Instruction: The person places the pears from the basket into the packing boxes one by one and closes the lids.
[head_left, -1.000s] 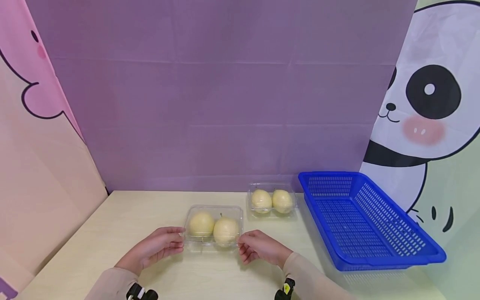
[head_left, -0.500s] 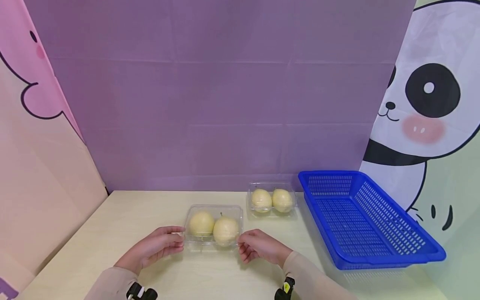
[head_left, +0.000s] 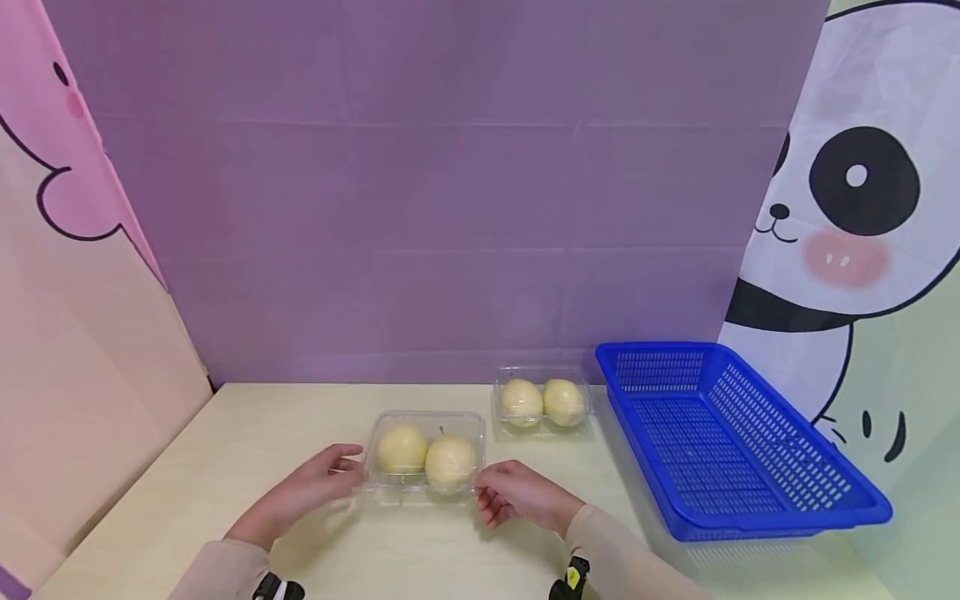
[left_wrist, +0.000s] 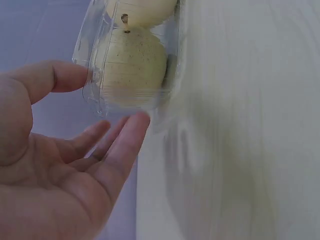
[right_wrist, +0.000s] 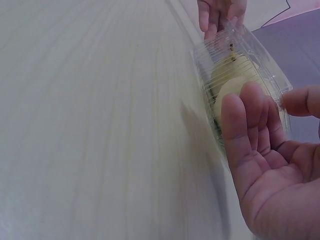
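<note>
A clear plastic clamshell box (head_left: 426, 484) holding two round pale-yellow pears (head_left: 451, 463) sits on the table before me, lid down. At its left end is my left hand (head_left: 311, 483), fingers loosely spread. In the left wrist view, the thumb tip meets the box's rim and the fingertips (left_wrist: 137, 120) lie just beside its end wall. My right hand (head_left: 521, 496) pinches the box's near right corner. Seen from the right wrist, its thumb (right_wrist: 302, 101) is at the rim while the other fingers curl in front of the end wall.
Farther back, a second clear box (head_left: 543, 370) with two pears stands near the purple backdrop (head_left: 450, 208). At the right of the table (head_left: 300, 408) is a blue slotted basket (head_left: 660, 467). Printed panels (head_left: 870, 267) flank both sides.
My left hand has loosened and drawn slightly left from the box's left end, its fingers shifting. The right hand and both boxes stay where they were.
</note>
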